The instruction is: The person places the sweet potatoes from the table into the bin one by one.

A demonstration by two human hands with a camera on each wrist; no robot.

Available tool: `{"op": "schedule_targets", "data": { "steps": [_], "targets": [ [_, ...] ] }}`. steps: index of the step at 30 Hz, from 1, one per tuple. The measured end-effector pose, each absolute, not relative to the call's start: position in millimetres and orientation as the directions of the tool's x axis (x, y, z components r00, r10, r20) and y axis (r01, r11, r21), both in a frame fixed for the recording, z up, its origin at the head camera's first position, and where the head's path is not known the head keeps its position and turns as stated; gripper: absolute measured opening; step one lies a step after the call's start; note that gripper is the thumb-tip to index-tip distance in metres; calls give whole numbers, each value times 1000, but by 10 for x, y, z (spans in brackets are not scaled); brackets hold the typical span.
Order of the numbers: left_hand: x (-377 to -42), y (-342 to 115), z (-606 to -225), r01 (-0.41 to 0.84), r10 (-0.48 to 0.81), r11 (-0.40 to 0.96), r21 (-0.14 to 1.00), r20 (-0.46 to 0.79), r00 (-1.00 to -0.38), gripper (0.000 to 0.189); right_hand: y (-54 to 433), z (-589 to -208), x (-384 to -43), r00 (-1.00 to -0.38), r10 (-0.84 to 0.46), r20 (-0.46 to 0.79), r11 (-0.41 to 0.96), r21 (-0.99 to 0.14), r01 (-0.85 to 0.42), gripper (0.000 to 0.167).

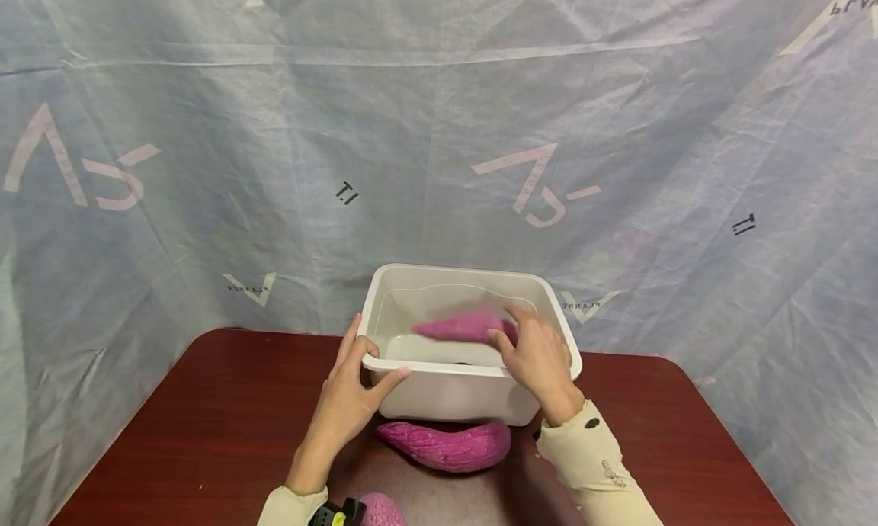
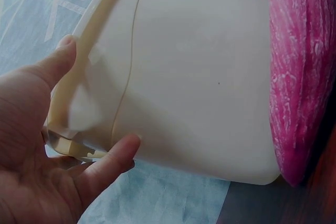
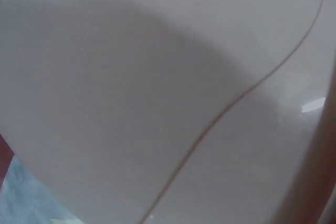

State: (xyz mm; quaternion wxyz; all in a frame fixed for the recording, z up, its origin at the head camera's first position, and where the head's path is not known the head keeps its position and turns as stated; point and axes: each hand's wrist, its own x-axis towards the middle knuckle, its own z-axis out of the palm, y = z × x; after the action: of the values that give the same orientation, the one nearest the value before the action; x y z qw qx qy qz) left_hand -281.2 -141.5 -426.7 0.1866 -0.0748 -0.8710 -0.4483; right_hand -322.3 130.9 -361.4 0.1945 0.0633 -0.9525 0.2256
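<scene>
A white plastic bin (image 1: pixel 453 392) stands on the table. My left hand (image 1: pixel 346 396) grips its near left corner, the thumb on the outer front wall and the fingers at the rim. Inside the bin's opening, my right hand (image 1: pixel 538 354) holds a purple sweet potato (image 1: pixel 459 327) by its right end; the sweet potato is blurred and points left. Another purple sweet potato (image 1: pixel 449 446) lies on the table along the bin's front, also large in the left wrist view (image 2: pixel 302 72). In the right wrist view only the bin's wall (image 3: pixel 131 103) shows; the right hand is hidden there.
Part of another purple, rough-skinned piece (image 1: pixel 381 510) shows at the bottom edge, beside the left wrist's black strap. The dark red table (image 1: pixel 226 419) extends to both sides. A grey-blue printed cloth (image 1: pixel 425 129) hangs behind and around it.
</scene>
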Motion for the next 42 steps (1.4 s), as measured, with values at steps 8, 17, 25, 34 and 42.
{"op": "schedule_targets", "data": {
  "steps": [8, 17, 25, 34, 42],
  "targets": [
    [-2800, -1406, -4267, 295, -36, 584, 756, 388, -921, 51, 1317, -3638, -3200, -913, -12, 408, 883, -423, -201, 61],
    [-2809, -1396, -4251, 306, -26, 583, 752, 394, -919, 50, 1334, -3624, -3075, -897, -14, 441, 899, -387, -204, 60],
    [-2817, -1410, -4250, 308, -26, 584, 751, 397, -917, 50, 1326, -3629, -2822, -883, -25, 469, 904, -368, -220, 62],
    [-2827, -1410, -4251, 309, -28, 586, 749, 399, -916, 50, 1290, -3611, -2514, -844, -56, 533, 910, -321, -263, 61],
    [-2829, -1427, -4282, 306, -36, 586, 751, 401, -915, 50, 1175, -3681, -2279, -793, -97, 601, 902, -283, -325, 62]
  ]
}}
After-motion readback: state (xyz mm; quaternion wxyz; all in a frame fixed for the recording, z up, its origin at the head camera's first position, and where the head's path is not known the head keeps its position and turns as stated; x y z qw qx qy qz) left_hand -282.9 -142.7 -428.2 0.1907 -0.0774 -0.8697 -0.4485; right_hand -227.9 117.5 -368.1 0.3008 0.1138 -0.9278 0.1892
